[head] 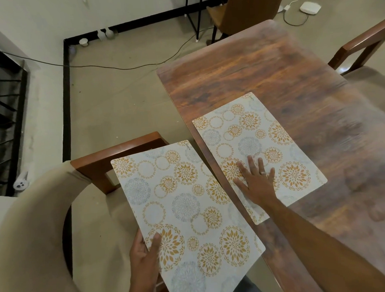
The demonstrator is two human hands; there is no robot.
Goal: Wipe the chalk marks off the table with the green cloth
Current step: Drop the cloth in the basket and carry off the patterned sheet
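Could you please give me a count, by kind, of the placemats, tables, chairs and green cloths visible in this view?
Placemats: 2, one held off the table by the left hand, one lying on the table under the right hand.
Tables: 1.
Chairs: 3, near left, far, right.
Green cloths: 0 in view.
Total: 6

Two floral placemats: one [259, 152] lies near the table's left edge, another [187, 213] overhangs it. A cushioned wooden chair [94, 162] stands alongside.
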